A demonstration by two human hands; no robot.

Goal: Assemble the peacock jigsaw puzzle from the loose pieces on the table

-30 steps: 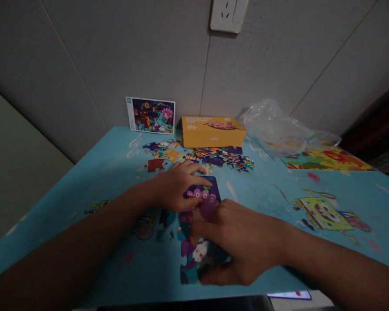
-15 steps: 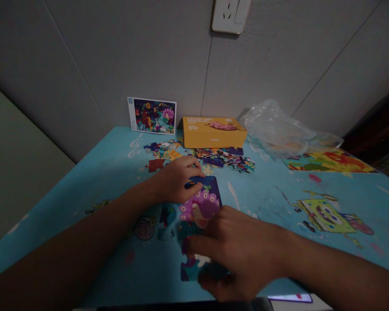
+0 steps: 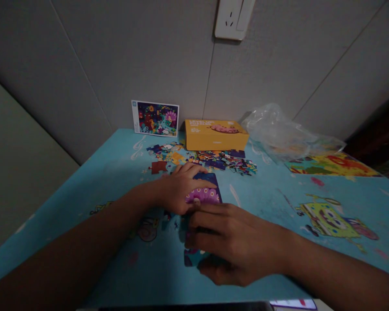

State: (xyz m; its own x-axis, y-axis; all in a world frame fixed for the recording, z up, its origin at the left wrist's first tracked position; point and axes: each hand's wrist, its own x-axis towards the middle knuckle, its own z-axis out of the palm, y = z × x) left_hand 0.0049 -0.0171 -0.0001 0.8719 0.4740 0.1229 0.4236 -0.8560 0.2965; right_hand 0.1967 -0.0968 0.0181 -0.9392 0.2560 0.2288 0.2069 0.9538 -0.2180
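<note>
A joined strip of puzzle pieces [image 3: 205,196] with a pink fan-shaped figure lies on the blue tablecloth. My left hand [image 3: 181,186] rests on its upper left part, fingers spread. Over the lower part is my right hand [image 3: 230,242], its fingers curled round the right side of a lower puzzle section [image 3: 192,258] and hiding much of it. The upper and lower sections now look close together; the seam is covered by my fingers. Beyond the hands lie loose puzzle pieces [image 3: 214,160], with a red piece [image 3: 158,167] at their left.
A picture card [image 3: 157,119] leans on the wall beside a yellow box [image 3: 216,137]. Clear plastic wrap [image 3: 278,134] lies partly over a colourful sheet [image 3: 333,164] at the right. A dark edge and a lit screen [image 3: 293,303] show at the table's near side.
My right hand and the lower puzzle section have moved up toward the upper section. My left hand has spread flatter over the upper section. The view has shifted slightly.
</note>
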